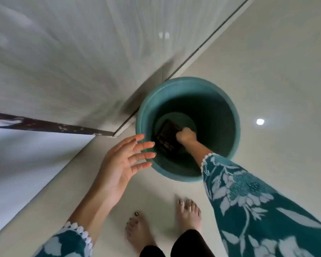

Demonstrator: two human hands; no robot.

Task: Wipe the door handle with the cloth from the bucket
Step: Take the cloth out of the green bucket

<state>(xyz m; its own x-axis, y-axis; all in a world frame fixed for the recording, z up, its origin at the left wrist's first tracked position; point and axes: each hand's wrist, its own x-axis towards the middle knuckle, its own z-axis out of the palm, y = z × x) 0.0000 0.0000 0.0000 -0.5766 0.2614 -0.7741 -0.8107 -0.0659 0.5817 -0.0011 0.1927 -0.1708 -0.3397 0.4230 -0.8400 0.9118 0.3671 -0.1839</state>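
Spread wide, left hand (pixel 122 162) hovered by the bucket (pixel 230 112) rim while right hand (pixel 186 134) gripped the dark cloth (pixel 167 138) deep inside; a hasty pull might have tipped the bucket.

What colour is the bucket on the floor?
Teal green, inside and out; the bucket shows in the head view.

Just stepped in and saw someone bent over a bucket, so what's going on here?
A person stands barefoot on the tiled floor, reaching into a teal bucket beside a white door. The right hand is down at the bottom, closed on a dark cloth. The left hand is open with fingers spread at the bucket's near rim, holding nothing. The cloth is not yet out, and no door handle is in view.
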